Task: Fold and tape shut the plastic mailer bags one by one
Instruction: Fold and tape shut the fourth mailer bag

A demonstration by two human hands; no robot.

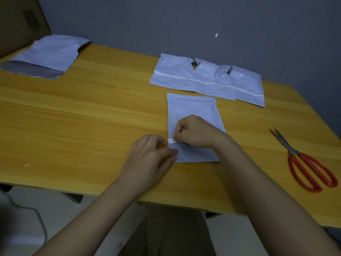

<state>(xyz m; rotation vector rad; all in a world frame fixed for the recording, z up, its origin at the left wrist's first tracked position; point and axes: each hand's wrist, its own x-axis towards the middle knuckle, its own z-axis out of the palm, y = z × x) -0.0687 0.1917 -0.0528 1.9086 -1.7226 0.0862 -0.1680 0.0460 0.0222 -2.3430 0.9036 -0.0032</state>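
Right hand (195, 131) fingers pinched; left hand (151, 154) fingers curled, low.

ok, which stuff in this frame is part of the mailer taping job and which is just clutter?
In the job:
- near mailer bag, under both hands
- white strip, pinched by the right hand
- left hand, resting on the bag's left edge
- overlapping row of mailer bags behind it
- mailer bag at far left

Lying about:
- red-handled scissors, untouched on the table
- cardboard box
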